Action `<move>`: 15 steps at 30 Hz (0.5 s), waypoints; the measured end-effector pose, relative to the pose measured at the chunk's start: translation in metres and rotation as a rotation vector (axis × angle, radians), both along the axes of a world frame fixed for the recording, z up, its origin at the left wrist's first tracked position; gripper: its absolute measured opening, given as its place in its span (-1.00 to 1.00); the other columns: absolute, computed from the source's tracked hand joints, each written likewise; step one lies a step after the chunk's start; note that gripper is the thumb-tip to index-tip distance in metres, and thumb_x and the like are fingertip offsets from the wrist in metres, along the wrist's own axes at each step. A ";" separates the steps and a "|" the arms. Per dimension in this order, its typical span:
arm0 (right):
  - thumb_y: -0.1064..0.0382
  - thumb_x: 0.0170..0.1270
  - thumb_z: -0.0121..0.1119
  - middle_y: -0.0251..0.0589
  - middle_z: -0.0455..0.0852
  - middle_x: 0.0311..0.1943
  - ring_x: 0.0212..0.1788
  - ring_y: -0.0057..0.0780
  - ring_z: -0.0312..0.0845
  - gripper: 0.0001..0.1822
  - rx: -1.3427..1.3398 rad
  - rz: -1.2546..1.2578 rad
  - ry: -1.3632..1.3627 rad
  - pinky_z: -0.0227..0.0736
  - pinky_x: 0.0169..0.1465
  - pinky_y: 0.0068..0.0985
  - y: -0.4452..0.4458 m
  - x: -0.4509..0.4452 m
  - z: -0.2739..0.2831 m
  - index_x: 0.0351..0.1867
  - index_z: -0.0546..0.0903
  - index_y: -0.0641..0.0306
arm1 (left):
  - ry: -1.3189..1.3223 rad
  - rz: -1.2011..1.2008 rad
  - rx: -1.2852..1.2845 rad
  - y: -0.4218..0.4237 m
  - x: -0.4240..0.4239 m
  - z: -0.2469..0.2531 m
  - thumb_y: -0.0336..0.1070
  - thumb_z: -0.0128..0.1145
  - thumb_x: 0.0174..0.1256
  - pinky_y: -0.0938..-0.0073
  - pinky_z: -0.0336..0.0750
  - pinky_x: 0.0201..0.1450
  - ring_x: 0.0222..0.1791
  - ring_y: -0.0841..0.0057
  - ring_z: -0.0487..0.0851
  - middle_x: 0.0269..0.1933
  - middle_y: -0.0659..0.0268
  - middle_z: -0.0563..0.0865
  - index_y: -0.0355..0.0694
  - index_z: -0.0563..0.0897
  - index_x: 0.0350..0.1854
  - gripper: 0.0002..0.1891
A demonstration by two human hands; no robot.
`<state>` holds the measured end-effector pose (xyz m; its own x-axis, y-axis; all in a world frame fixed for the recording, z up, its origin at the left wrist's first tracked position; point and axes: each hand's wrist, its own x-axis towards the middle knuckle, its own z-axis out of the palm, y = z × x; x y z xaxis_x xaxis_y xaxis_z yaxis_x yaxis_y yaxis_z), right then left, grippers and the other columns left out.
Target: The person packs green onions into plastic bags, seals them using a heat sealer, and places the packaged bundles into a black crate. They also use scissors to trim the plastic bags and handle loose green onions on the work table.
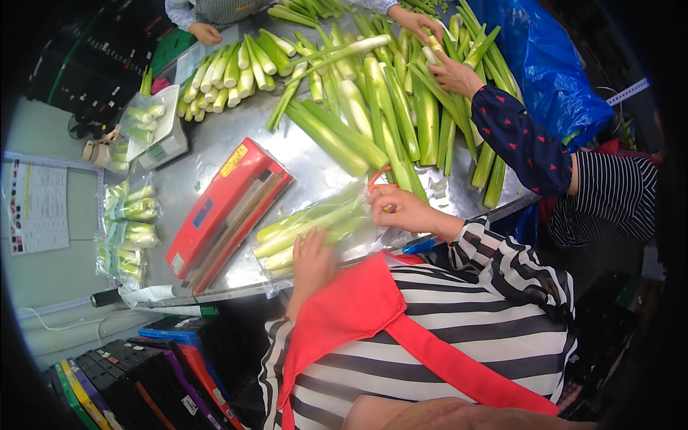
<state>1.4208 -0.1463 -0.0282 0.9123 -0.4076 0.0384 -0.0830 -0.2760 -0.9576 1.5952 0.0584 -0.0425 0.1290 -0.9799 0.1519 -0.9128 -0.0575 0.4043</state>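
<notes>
A clear plastic bag (344, 215) with several trimmed green stalks (285, 242) inside lies slanted on the metal table in front of me. My left hand (313, 263), slightly blurred, rests on the bag's lower left part, fingers spread over the stalks. At the bag's upper right end is my right hand (395, 209), fingers curled by the plastic; whether it grips the film cannot be told. Orange scissor-like handles (380, 177) show just beyond its fingers. Left of the bag lies a red bag sealer (228, 215). Long loose stalks (376, 107) lie just beyond the bag.
Cut stalks (231, 75) are stacked at the back left. A scale (164, 140) holds a filled bag; more filled bags (129, 231) line the left edge. A co-worker's hands (451, 70) handle stalks at the right, near blue plastic (559, 70). Another person's hand (205, 33) is across the table.
</notes>
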 end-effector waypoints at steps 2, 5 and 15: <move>0.29 0.07 0.24 -0.20 0.54 -0.15 -0.01 -0.39 0.43 -0.89 0.023 0.064 -0.007 0.32 0.07 -0.48 0.001 0.018 0.030 -0.43 0.58 0.25 | 0.085 0.098 -0.070 0.009 0.003 0.009 -0.40 0.14 -0.01 -0.03 0.07 0.32 0.26 0.10 0.34 0.18 0.09 0.47 -0.26 0.48 -0.38 -0.86; 0.28 0.03 0.28 -0.15 0.52 -0.01 0.11 -0.34 0.38 -0.84 -0.043 0.070 -0.122 0.22 0.20 -0.42 -0.001 0.041 0.086 -0.35 0.61 0.23 | 0.248 0.220 -0.204 0.017 0.013 0.036 -0.48 0.04 0.14 0.17 0.17 0.28 0.24 0.15 0.38 0.18 0.05 0.48 -0.26 0.42 -0.34 -0.91; 0.16 -0.04 0.36 -0.16 0.30 0.28 0.32 -0.36 0.18 -0.16 0.129 0.191 -0.198 0.13 0.31 -0.26 -0.005 0.110 0.073 0.32 0.24 0.17 | 1.138 0.506 -0.854 0.064 0.062 0.082 -0.43 -0.04 0.31 0.35 0.36 0.12 0.05 0.42 0.48 0.12 0.21 0.47 -0.24 0.25 0.23 -0.57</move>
<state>1.5311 -0.1512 0.0449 0.9527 -0.2428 0.1827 0.1508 -0.1441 -0.9780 1.6570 0.1223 0.0397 0.8537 -0.4690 0.2262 -0.0555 0.3500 0.9351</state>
